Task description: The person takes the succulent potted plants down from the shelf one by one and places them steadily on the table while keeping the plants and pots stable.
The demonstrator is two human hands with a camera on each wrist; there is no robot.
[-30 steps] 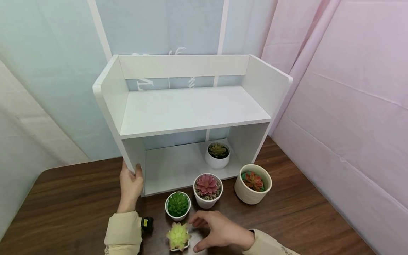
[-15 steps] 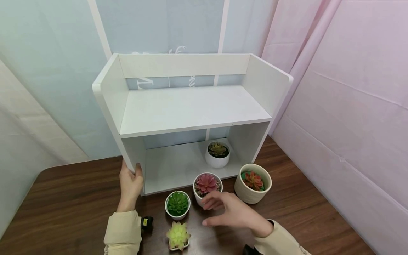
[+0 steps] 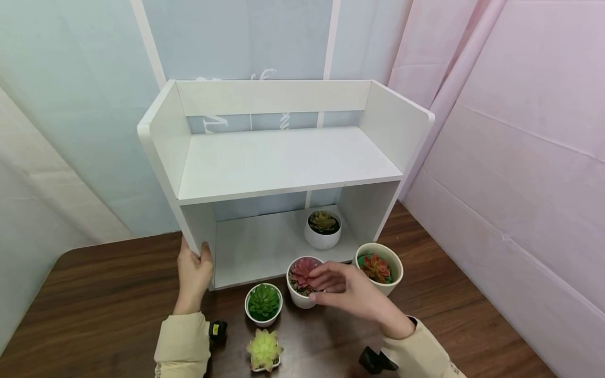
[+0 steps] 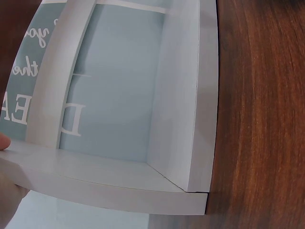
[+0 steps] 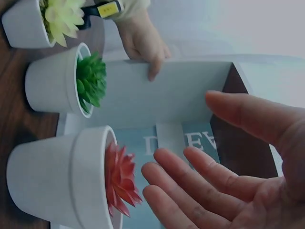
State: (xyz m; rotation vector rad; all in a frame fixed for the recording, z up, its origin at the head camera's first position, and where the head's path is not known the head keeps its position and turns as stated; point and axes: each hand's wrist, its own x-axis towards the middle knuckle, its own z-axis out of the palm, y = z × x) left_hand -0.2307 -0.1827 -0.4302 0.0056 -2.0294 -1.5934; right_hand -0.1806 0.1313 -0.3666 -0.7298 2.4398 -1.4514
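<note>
Loosely spread, the right hand (image 3: 352, 294) has no grip on anything: its fingers (image 5: 190, 183) hover just over and beside the pink succulent pot (image 3: 304, 283), which stands on the table (image 3: 104, 294) right in front of the white shelf (image 3: 283, 163). Whether a fingertip touches the plant cannot be told. The left hand (image 3: 194, 275) grips the shelf's left front edge, thumb on the panel. Nearby stand a green succulent pot (image 3: 263, 305), a pale yellow one (image 3: 264, 350) and a beige pot (image 3: 385, 265); another pot (image 3: 323, 229) sits inside the lower compartment.

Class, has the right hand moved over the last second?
Yes. The right hand moved away from the yellow-green plant, up to the pink plant's pot.
</note>
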